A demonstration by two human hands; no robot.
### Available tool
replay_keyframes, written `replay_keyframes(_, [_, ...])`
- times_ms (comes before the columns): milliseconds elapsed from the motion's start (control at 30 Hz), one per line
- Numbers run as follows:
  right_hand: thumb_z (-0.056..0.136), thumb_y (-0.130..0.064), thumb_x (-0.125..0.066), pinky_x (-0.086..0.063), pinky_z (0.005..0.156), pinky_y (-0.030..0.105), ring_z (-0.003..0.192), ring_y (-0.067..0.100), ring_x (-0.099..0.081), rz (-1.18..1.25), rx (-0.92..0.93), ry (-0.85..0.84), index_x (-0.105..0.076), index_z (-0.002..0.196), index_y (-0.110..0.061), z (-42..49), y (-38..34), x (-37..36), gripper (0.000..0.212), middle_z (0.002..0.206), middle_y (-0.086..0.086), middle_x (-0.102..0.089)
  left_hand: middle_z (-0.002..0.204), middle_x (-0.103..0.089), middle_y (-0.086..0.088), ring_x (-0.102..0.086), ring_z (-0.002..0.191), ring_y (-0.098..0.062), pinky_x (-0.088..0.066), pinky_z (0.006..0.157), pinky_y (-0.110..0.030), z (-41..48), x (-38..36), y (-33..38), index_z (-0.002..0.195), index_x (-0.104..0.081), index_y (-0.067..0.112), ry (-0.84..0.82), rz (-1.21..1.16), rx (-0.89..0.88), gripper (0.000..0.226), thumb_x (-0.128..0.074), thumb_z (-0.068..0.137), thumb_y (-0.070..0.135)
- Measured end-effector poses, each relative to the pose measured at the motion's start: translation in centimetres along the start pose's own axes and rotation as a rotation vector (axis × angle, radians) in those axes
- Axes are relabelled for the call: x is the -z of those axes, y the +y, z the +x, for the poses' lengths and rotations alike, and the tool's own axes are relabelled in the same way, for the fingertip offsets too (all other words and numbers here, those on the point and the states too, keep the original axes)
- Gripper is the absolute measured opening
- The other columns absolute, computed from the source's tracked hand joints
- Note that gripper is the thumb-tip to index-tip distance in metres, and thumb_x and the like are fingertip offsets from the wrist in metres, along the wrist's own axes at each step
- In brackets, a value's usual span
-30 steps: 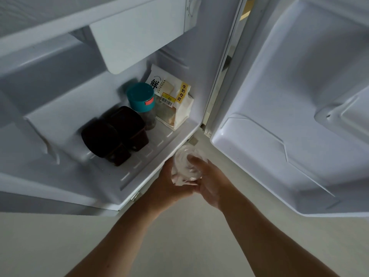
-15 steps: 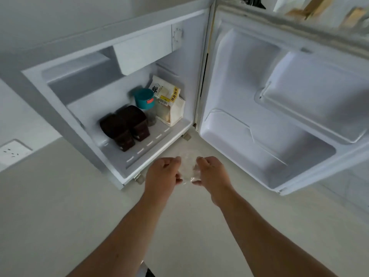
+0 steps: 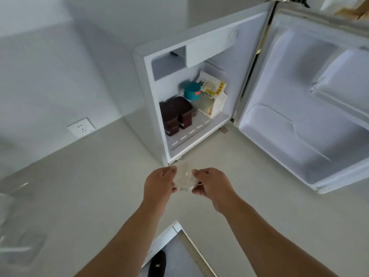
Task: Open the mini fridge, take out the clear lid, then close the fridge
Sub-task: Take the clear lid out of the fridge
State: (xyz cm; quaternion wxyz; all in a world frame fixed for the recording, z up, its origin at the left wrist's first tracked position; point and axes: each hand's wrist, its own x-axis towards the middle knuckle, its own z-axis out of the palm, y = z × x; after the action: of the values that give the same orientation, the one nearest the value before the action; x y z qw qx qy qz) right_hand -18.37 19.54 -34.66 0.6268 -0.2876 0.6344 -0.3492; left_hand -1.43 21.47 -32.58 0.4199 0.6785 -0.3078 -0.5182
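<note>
Both hands pinch the clear lid (image 3: 185, 179) just in front of the mini fridge (image 3: 151, 108), left hand (image 3: 159, 181) and right hand (image 3: 211, 183) at opposite edges, the open door (image 3: 299, 108) nearer the right hand.

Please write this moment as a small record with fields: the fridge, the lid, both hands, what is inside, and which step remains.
fridge door: wide open, swung to the right
clear lid: outside the fridge, in front of it, held between both hands
left hand: grips the lid's left edge
right hand: grips the lid's right edge
inside, bottom shelf: two dark boxes, a jar with a teal cap, a bread bag
step remaining: close the fridge
</note>
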Motion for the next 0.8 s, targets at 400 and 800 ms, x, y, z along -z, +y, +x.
replay_keyframes(400, [0.095,-0.022,-0.074,-0.066,0.078,0.037,0.08,0.024,-0.076,0.066,-0.072,-0.054,-0.074,0.1,0.0,4.6,2.1,-15.6,0.022,0.095,0.02,-0.077,0.081,-0.078,0.017,-0.075,0.083,-0.015,-0.063,0.083,-0.054,8.1,12.7,-0.7,0.074,-0.077,0.051,0.11,0.021,0.035,0.023,-0.064,0.077,0.032])
replay_keyframes(800, [0.094,-0.02,-0.076,-0.066,0.079,0.04,0.081,0.026,-0.078,0.123,-0.105,0.092,-0.072,0.102,0.001,8.5,2.7,-18.2,0.023,0.093,0.022,-0.077,0.107,-0.077,0.005,-0.074,0.098,-0.017,-0.06,0.093,-0.051,14.8,13.0,-0.6,0.119,-0.074,0.022,0.032,0.114,0.065,0.053,-0.064,0.071,0.042])
